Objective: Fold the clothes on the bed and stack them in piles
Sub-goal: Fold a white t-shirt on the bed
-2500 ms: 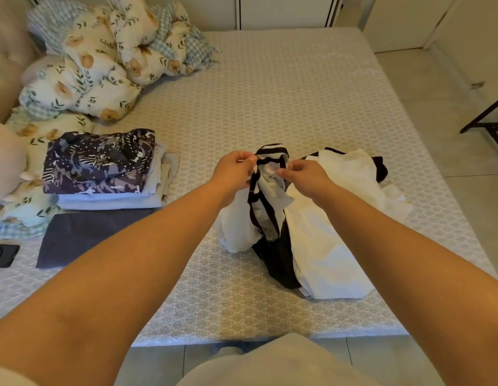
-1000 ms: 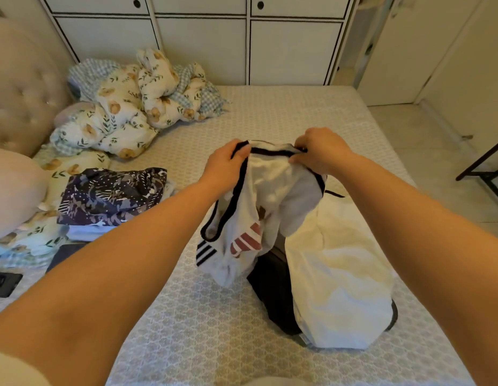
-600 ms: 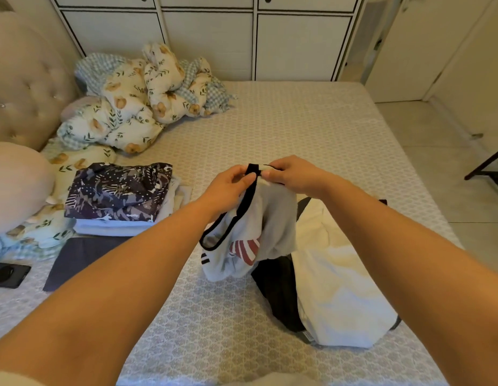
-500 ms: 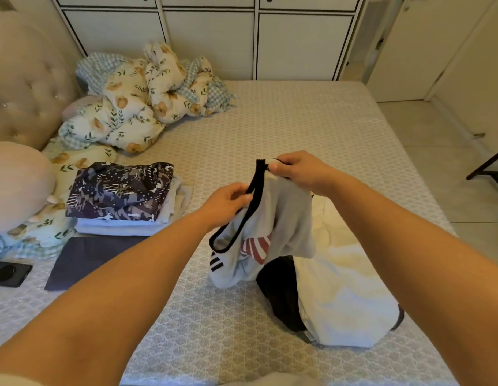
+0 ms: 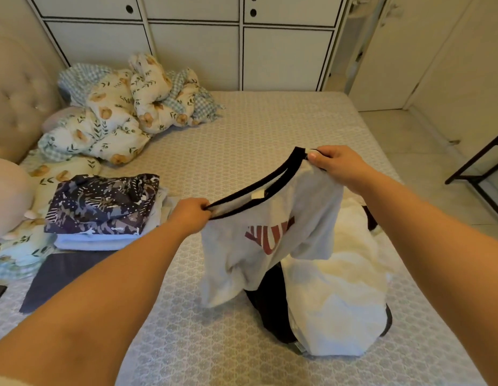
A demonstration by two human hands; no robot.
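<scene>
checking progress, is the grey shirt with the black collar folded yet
Not folded. The grey shirt with black collar hangs loose, held up by its collar between left hand and right hand.

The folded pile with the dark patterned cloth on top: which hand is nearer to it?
Left. The left hand is just right of the pile; the right hand is farther right.

Soft matt cloth tee [image 5: 270, 246] w/ ribbed black neckband [image 5: 256, 190]; bed cover [image 5: 270, 129] textured, quilted; headboard [image 5: 16, 107] upper left tufted, smooth-looking.
</scene>
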